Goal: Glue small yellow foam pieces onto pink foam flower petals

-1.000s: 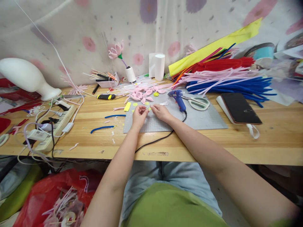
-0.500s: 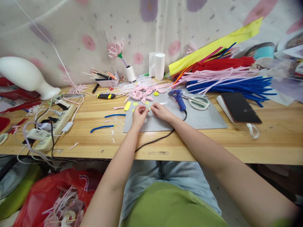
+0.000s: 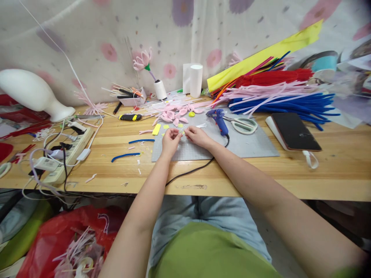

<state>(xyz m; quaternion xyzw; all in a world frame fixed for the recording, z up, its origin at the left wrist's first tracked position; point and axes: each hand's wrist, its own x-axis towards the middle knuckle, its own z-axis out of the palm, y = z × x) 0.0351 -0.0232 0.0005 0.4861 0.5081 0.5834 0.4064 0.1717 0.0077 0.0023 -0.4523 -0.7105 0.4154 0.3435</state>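
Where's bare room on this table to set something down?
Bare wood shows right of the phone, and between the power strip and the blue strips. The mat's front right corner, between right arm and phone, is open. Crowded: beyond both hands, with petals, glue gun and pipe cleaners.

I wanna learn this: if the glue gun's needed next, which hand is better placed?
Probably the right hand: it's nearer the glue gun, which lies to its right. The left hand is farther.

Counts at the table (image 3: 321, 179): one left hand (image 3: 170, 142), one right hand (image 3: 197, 136); one grey mat (image 3: 252, 148) bearing one blue glue gun (image 3: 220, 124) and one pair of scissors (image 3: 234, 122); two short blue stems (image 3: 141, 141); one power strip (image 3: 72, 154); one upright pink flower (image 3: 142, 61)
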